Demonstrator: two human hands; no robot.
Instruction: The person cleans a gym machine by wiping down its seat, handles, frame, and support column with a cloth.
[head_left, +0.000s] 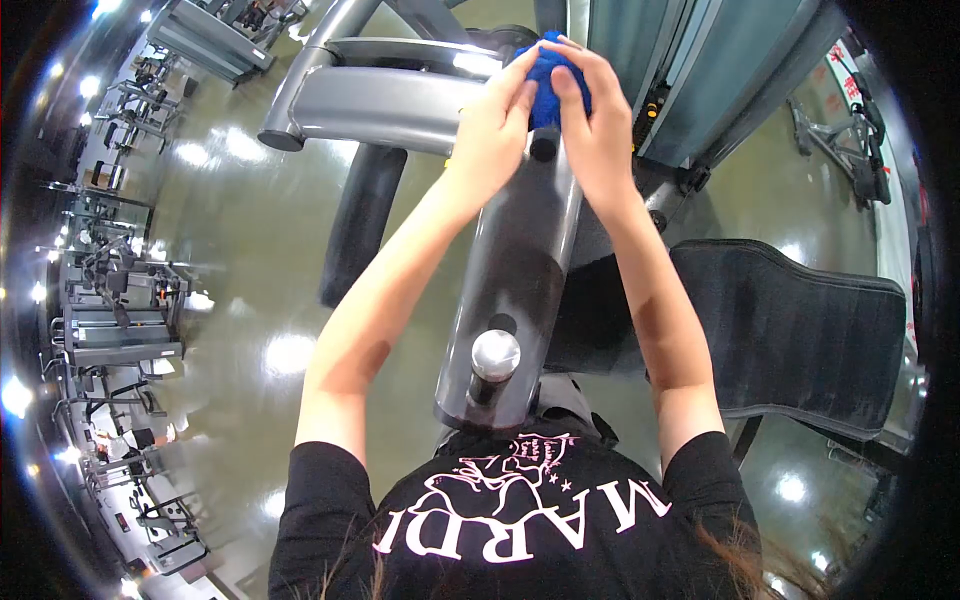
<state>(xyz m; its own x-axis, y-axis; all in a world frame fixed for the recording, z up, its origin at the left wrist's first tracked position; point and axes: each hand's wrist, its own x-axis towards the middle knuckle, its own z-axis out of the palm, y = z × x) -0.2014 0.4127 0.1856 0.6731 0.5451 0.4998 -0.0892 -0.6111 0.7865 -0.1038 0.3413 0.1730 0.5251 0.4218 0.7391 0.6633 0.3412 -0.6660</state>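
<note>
A bunched blue cloth lies against the far end of a dark grey machine tube. My left hand closes on it from the left side, and my right hand grips it from the right. The fingertips of both hands meet near the top of the cloth. Part of the cloth and the tube end beneath it are hidden by my fingers. Nearer to me, a round silver knob stands on the same tube.
A light grey frame arm runs left from the tube, with a black roller pad below. A black padded seat is at right. Tall grey panels rise behind my right hand. More gym machines line the far left.
</note>
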